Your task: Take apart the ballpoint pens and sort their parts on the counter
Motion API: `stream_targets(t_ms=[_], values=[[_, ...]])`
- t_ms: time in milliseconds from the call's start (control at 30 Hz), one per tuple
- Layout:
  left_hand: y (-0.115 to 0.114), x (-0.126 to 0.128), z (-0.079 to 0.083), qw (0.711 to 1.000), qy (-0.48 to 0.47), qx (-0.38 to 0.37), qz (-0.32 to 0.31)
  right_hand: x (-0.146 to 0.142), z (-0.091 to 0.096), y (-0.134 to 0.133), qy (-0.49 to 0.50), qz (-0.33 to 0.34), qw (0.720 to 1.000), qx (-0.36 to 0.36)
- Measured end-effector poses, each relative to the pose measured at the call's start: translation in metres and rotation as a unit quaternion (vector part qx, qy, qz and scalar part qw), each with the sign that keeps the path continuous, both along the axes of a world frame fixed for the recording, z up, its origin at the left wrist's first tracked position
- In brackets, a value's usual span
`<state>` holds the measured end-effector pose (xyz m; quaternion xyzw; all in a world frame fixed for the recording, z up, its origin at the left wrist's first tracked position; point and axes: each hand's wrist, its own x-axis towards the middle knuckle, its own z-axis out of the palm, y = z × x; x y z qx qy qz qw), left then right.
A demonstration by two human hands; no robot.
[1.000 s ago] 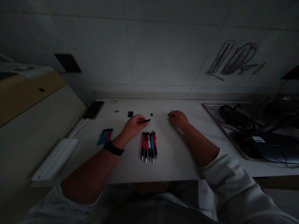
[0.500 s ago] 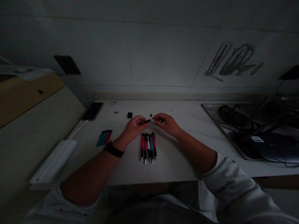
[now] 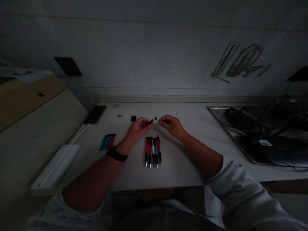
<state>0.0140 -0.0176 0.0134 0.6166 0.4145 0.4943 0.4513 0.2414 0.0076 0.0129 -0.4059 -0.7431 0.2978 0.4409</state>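
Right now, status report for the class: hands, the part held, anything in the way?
Left hand holding a slim black part. Right hand close by, contents too small to tell. Row of pens on the near side; no obstruction seen between hands.

Reading the clock from the middle of the view, a dark phone [image 3: 96, 114] is lying at nine on the pale counter [image 3: 183, 170], with a white cable [image 3: 81, 132] running from it to a long white block [image 3: 56, 166] at eight. A thin loop [image 3: 115, 106] is resting just beside the phone, toward two o'clock from it. At ten, a dark panel [image 3: 68, 66] is showing on the tiled wall [image 3: 168, 54]. At three, a metal-rimmed surface [image 3: 232, 135] is bearing coiled black cords [image 3: 235, 118] and a dark item with a white label [image 3: 264, 142]. Dark outlined shapes [image 3: 244, 61] are marking the wall at two (drawn or hanging, the dimness is hiding which).
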Motion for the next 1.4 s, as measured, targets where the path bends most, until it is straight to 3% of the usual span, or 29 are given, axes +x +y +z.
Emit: stream_targets(t_ms=[167,333,433,633,1400], values=[[0.011,-0.01,-0.004,0.998,0.002,0.014,0.054,0.02,0.007,0.038,-0.124,-0.104,0.984,0.072],[0.017,-0.015,-0.009,0.998,0.015,0.01,0.055,0.005,-0.002,0.073,-0.297,-0.105,0.949,0.028],[0.017,-0.015,-0.008,0.998,0.026,0.008,0.053,-0.007,-0.01,0.082,-0.349,-0.134,0.927,-0.015],[0.02,-0.017,-0.007,0.998,0.027,0.008,0.055,-0.013,-0.019,0.084,-0.364,-0.172,0.915,-0.031],[0.024,-0.02,-0.009,0.999,0.026,0.003,0.047,-0.015,-0.018,0.075,-0.396,-0.164,0.903,-0.001]])
